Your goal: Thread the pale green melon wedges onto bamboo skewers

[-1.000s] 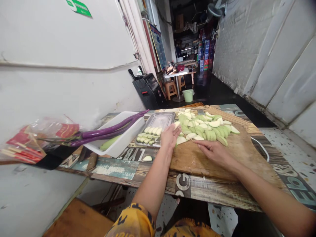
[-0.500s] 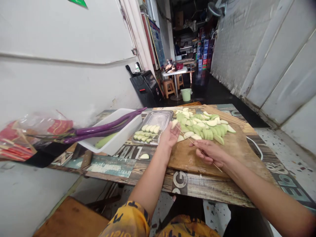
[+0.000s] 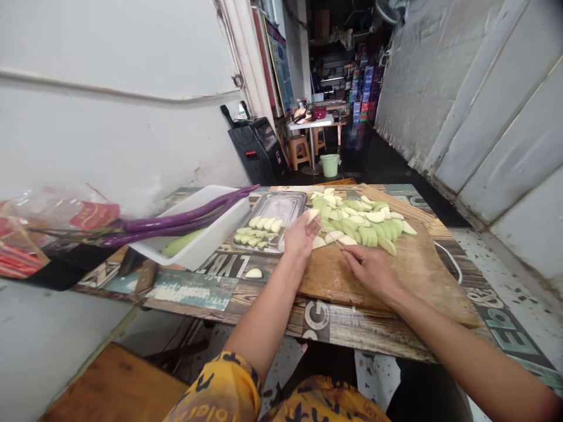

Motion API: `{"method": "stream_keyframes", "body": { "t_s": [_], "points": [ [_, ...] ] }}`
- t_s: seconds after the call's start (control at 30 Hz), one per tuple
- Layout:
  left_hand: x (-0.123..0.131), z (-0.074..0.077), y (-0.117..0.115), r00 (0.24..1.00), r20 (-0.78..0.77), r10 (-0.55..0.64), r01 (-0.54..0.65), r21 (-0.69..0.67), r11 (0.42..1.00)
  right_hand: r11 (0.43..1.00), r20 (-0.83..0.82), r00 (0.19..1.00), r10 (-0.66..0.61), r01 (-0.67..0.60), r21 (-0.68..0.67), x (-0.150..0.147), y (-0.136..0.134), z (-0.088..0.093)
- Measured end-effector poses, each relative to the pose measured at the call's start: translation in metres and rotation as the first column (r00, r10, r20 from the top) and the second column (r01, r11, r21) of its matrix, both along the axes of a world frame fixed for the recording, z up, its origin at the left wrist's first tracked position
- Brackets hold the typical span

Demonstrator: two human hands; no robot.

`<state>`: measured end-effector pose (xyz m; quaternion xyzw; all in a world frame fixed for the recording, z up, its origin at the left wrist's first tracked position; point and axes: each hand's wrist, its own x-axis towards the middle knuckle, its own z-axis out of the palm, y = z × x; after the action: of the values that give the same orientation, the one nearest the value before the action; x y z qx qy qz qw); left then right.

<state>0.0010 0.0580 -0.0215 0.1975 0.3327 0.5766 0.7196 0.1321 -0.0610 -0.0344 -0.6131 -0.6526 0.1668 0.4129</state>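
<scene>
My left hand [image 3: 299, 239] is closed on a pale, green-skinned vegetable slice [image 3: 312, 215], pinched at the fingertips above the left edge of a wooden cutting board [image 3: 417, 281]. My right hand [image 3: 369, 268] grips a thin bamboo skewer [image 3: 336, 242], whose front end points up-left to the slice; whether its tip has entered cannot be told. Behind both hands lies a heap of similar slices [image 3: 367, 218] on the board. A metal tray [image 3: 285, 202] left of my left hand holds rows of slices, apparently on skewers.
More bamboo skewers [image 3: 396, 202] lie along the board's far edge. A white bin [image 3: 206, 249] with long purple eggplants [image 3: 185, 221] across it stands at left. One loose slice [image 3: 254, 273] rests on the table. Plastic-wrapped packs [image 3: 65, 214] sit at far left.
The skewer has drawn closer to the slice in my left hand, and my right hand's fingers have turned over it, palm more downward. The view has shifted slightly.
</scene>
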Motion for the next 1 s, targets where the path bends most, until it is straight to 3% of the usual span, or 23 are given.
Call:
{"method": "stream_keyframes", "body": {
  "t_s": [0.1,0.17,0.3,0.4,0.5,0.6,0.7,0.77,0.83,0.9,1.0],
  "points": [
    [0.001,0.001,-0.001,1.000,-0.003,-0.008,0.008,0.007,1.000,0.992,-0.199,0.979,0.038,-0.061,-0.109,-0.003,0.000,0.001],
    [0.001,0.002,-0.002,1.000,-0.001,-0.031,0.031,-0.009,0.999,0.963,-0.408,0.912,0.037,-0.142,-0.231,-0.004,0.001,0.003],
    [0.001,0.004,-0.002,0.998,0.020,-0.057,0.057,-0.045,0.997,0.845,-0.786,0.618,-0.018,-0.410,-0.342,0.000,0.002,0.007],
    [0.000,0.005,-0.003,0.997,0.028,-0.076,0.077,-0.058,0.995,0.784,-0.886,0.464,-0.010,-0.546,-0.295,0.006,0.004,0.008],
    [0.001,0.004,-0.004,0.996,0.023,-0.087,0.088,-0.054,0.995,0.829,-0.855,0.517,-0.041,-0.460,-0.319,0.005,0.004,0.008],
    [0.002,0.004,-0.005,0.996,0.024,-0.084,0.085,-0.033,0.996,0.902,-0.696,0.715,-0.069,-0.253,-0.349,-0.001,0.002,0.006],
    [0.003,0.004,-0.007,0.996,0.021,-0.082,0.083,-0.014,0.996,0.966,-0.434,0.901,-0.027,-0.088,-0.243,-0.003,0.002,0.001],
    [0.004,0.004,-0.008,0.996,0.021,-0.084,0.084,-0.007,0.996,0.993,-0.267,0.964,-0.016,-0.015,-0.114,-0.002,0.002,-0.002],
    [0.005,0.005,-0.009,0.996,0.022,-0.087,0.087,-0.002,0.996,0.999,-0.201,0.979,-0.023,0.015,-0.039,-0.001,0.002,-0.003],
    [0.006,0.004,-0.010,0.995,0.019,-0.093,0.093,0.006,0.996,0.995,-0.295,0.956,-0.014,-0.017,-0.103,-0.001,0.002,-0.003],
    [0.007,0.002,-0.011,0.991,0.006,-0.131,0.131,-0.009,0.991,0.925,-0.643,0.765,-0.033,-0.221,-0.311,-0.003,0.003,0.002]
  ]
}}
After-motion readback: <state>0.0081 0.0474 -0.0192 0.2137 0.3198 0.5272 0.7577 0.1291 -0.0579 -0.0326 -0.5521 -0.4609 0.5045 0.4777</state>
